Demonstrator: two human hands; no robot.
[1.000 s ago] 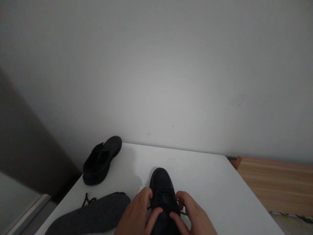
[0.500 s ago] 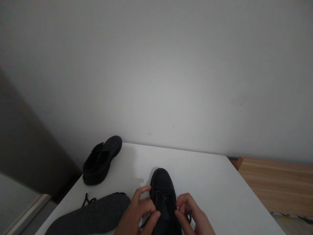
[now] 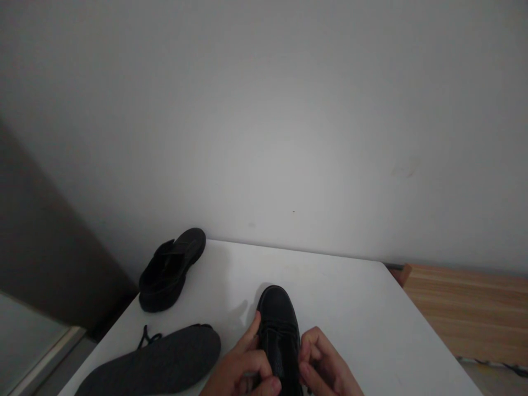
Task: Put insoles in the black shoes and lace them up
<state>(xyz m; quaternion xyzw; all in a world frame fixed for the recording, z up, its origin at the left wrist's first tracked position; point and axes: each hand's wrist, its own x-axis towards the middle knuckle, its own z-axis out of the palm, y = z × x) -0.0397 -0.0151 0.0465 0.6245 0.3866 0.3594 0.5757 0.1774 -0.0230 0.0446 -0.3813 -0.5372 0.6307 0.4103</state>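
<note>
A black shoe (image 3: pixel 279 330) stands on the white table (image 3: pixel 355 308) near its front edge, toe pointing away toward the wall (image 3: pixel 264 121), its heel end running out of sight at the bottom of the view; the left hand (image 3: pixel 243 368) presses against its left side, forefinger stretched along the upper and thumb curled over the tongue area, gripping the shoe as if to steady it; the right hand (image 3: pixel 325 366) sits against the right side with its fingers bent inward, pinching at something by the eyelets, probably a lace, though the dim light does not show for certain what they hold; the two hands flank the shoe so that it cannot slide or tip while the top is worked; just left of them lies a grey insole (image 3: pixel 157 366), flat on the table, with a dark lace end (image 3: pixel 146 335) curling beside it; farther back, at the table's far left corner, a second black shoe (image 3: pixel 171 269) lies tipped over the edge; to the right, beyond the table, runs a wooden surface (image 3: pixel 466 313).
</note>
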